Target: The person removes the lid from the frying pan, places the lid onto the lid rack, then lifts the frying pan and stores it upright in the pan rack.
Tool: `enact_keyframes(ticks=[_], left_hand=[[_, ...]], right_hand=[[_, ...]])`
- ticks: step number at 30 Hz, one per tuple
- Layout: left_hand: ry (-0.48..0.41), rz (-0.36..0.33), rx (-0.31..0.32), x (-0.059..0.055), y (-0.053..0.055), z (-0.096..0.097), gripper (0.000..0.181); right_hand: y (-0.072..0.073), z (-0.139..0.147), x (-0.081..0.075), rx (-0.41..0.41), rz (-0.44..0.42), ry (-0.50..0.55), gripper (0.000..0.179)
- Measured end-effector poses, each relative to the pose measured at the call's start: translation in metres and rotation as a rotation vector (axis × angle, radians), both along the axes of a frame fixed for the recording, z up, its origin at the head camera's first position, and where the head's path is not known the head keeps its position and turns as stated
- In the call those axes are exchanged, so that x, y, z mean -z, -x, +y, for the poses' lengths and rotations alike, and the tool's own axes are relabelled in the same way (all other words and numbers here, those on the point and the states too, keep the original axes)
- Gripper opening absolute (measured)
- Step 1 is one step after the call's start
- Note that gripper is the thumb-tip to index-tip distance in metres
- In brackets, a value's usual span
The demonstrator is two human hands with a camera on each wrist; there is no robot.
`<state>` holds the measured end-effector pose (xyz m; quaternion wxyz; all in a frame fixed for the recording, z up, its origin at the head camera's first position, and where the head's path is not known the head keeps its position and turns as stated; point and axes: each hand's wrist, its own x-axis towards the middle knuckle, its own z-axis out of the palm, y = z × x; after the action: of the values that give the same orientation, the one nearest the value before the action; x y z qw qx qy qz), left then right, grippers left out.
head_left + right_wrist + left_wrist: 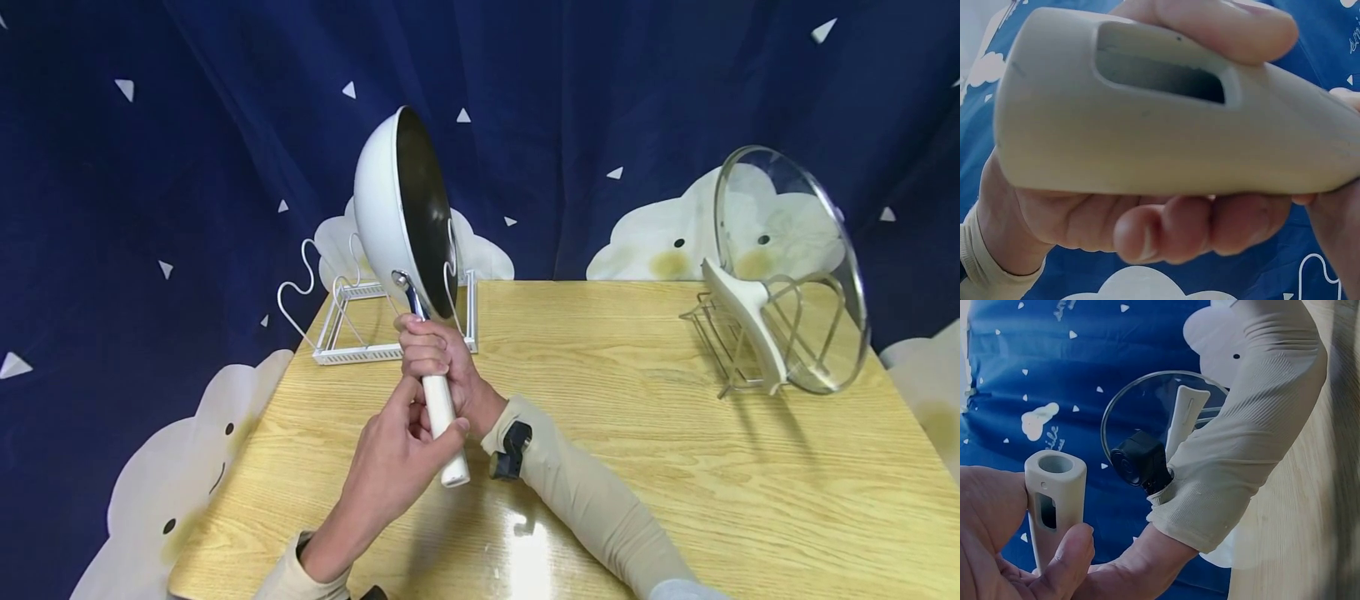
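Note:
A wok, white outside and dark inside, stands tilted up on edge over a white wire rack. One wire loop of the rack crosses in front of its dark inside; whether the wok touches the rack I cannot tell. My right hand grips the white handle close to the wok. Lower down, my left hand holds the same handle near its free end, thumb on one side and fingers on the other. The handle's hollow end shows in the left wrist view, its slot in the right wrist view.
At the right, a glass lid with a white handle leans upright in a metal wire stand. Both racks stand on a wooden table. A dark blue curtain with clouds hangs behind.

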<state>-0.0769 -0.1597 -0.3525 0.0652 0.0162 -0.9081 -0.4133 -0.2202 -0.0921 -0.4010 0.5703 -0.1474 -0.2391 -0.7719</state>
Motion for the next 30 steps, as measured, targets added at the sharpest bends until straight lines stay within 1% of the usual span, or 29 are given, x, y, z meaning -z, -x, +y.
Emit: enact_keyframes(ticks=[12, 20, 24, 30], left_hand=[[0.009, -0.001, 0.008, 0.003, 0.001, 0.0, 0.027], [0.009, -0.003, 0.012, 0.004, 0.002, 0.0, 0.027], [0.014, -0.006, 0.007, 0.006, 0.002, 0.0, 0.027], [0.014, -0.014, 0.001, 0.011, 0.002, 0.002, 0.028]], right_hand=[[0.002, 0.0, 0.006, -0.002, 0.015, 0.014, 0.018], [0.002, 0.001, 0.01, -0.023, -0.01, 0.007, 0.018], [0.001, 0.001, 0.01, -0.017, -0.014, 0.0, 0.018], [0.001, 0.003, 0.015, -0.006, -0.011, -0.009, 0.018]])
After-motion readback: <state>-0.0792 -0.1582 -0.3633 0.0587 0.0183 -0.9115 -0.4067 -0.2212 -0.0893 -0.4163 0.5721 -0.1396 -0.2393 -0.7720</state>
